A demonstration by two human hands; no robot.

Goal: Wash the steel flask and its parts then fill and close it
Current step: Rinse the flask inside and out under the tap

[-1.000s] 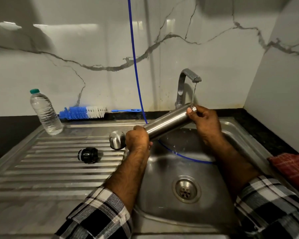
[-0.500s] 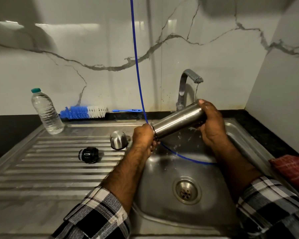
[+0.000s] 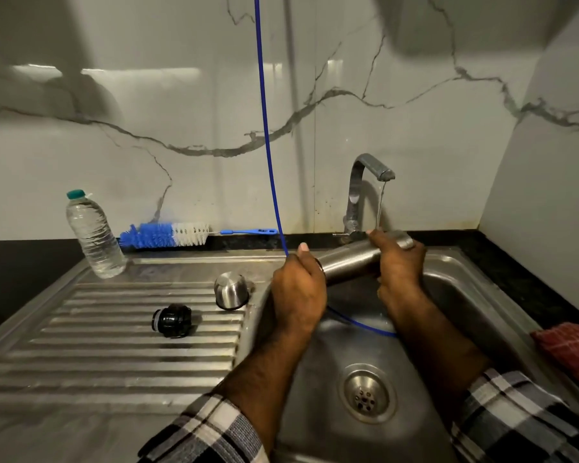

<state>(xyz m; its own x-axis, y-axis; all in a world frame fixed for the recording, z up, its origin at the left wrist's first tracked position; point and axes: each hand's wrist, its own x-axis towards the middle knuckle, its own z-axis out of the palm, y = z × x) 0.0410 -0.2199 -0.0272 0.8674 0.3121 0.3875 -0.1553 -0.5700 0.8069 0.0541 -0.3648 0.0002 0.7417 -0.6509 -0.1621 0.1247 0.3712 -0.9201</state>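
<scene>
I hold the steel flask (image 3: pixel 346 262) nearly level over the sink basin (image 3: pixel 455 295), under the tap (image 3: pixel 365 182), which runs a thin stream onto the flask's far end. My left hand (image 3: pixel 300 292) grips its near end. Around the far end, below the stream, my right hand (image 3: pixel 398 265) is wrapped. The steel cup lid (image 3: pixel 231 290) stands upside down on the drainboard (image 3: pixel 97 345) beside the basin. The black inner stopper (image 3: pixel 172 320) lies on its side further left on the ridges.
A blue hose (image 3: pixel 268 145) hangs from above into the basin, just behind my left hand. A blue and white bottle brush (image 3: pixel 168 234) and a plastic water bottle (image 3: pixel 92 235) sit at the back left. A red checked cloth (image 3: pixel 572 349) lies right of the sink.
Both hands have shifted right with the flask, and it has levelled out. My right hand slid from the flask's mouth to wrap around its far end. The lid and stopper have not moved.
</scene>
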